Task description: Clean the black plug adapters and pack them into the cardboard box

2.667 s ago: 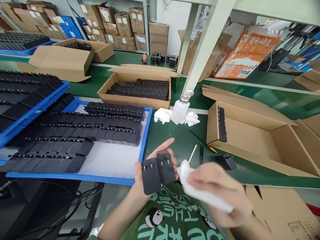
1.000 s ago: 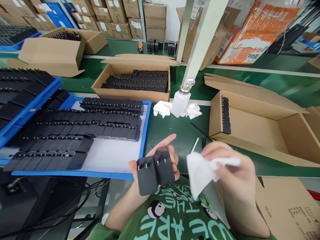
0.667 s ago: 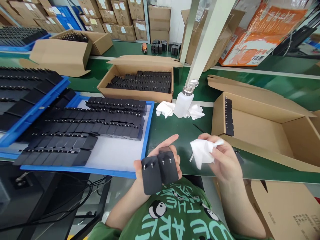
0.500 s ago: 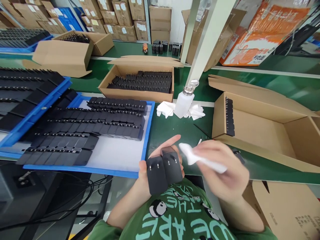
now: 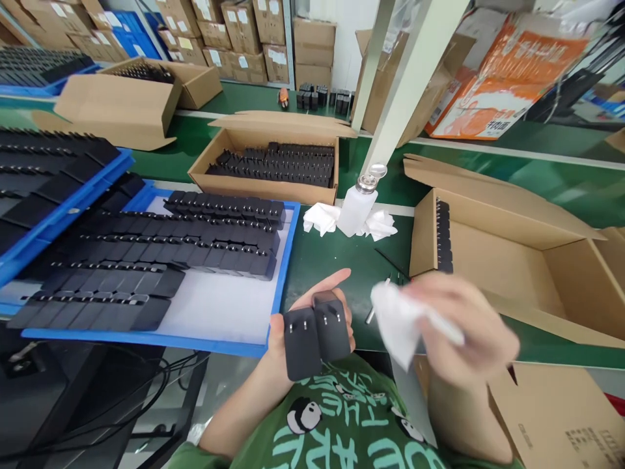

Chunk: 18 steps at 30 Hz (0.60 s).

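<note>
Two black plastic blocks with small metal pins point(image 5: 317, 335) rest side by side in my left hand point(image 5: 280, 348), its fingers closed around them and the pinned faces turned up. A crumpled white tissue point(image 5: 398, 322) hangs from my right hand point(image 5: 463, 332), which is closed on it and smeared by motion. This hand is to the right of the blocks, apart from them. Beyond the hands stands a white pump bottle point(image 5: 357, 207) with its metal lid up, between crumpled tissues point(image 5: 322, 218). A thin metal tool point(image 5: 375, 303) lies on the green bench near the tissue.
A blue-rimmed tray point(image 5: 288, 260) with rows of similar black blocks lies at left, partly under another tray point(image 5: 68, 213). A filled carton point(image 5: 263, 189) stands behind. At right, an open carton point(image 5: 508, 241) holds one row of blocks. A white post point(image 5: 400, 85) rises behind the bottle.
My right hand has moved right, away from the blocks, and the tissue has spread out more. My left hand still holds both blocks in nearly the same place.
</note>
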Each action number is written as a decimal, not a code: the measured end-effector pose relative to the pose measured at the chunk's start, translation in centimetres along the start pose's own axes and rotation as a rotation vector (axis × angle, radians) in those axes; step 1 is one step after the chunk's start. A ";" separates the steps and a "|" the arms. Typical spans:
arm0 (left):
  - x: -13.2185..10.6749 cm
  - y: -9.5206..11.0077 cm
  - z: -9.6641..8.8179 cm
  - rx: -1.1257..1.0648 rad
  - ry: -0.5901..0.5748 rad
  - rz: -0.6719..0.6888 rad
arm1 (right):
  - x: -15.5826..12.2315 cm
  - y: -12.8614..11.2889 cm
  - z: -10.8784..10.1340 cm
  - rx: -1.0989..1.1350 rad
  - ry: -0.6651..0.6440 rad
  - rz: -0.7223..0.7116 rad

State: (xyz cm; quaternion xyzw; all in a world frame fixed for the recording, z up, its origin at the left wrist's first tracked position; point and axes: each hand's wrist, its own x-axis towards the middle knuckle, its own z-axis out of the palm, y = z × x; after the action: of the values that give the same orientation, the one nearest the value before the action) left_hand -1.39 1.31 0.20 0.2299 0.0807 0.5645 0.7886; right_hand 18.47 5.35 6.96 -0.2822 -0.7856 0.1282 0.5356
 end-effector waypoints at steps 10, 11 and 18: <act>-0.3 0.3 0.3 -0.011 0.028 -0.003 | 9.3 14.6 5.1 -0.506 -0.055 0.075; -0.4 0.3 0.2 -0.007 0.020 0.007 | 9.4 14.8 5.3 -0.512 -0.100 0.071; -0.7 0.0 -0.6 0.048 -0.032 0.052 | 9.1 14.5 5.4 -0.517 -0.265 0.059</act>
State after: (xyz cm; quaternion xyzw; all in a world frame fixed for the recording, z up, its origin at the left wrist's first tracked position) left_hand -1.90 0.89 -0.44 0.2599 0.0756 0.5790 0.7691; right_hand 15.58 22.88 4.50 -0.4130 -0.8466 -0.0250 0.3348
